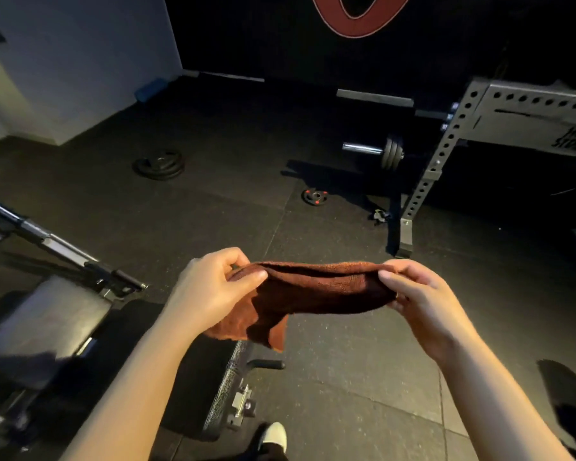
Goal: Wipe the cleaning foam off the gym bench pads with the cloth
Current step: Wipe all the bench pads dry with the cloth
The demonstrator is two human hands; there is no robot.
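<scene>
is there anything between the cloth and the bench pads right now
Nothing visible. Both the left hand and the right hand pinch the cloth, stretched in the air above the floor. The bench pads sit lower left, with only open air between them and the cloth.

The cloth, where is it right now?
In the head view the rust-brown cloth is stretched in the air between the left hand and right hand, above the floor just right of the bench pad.
</scene>
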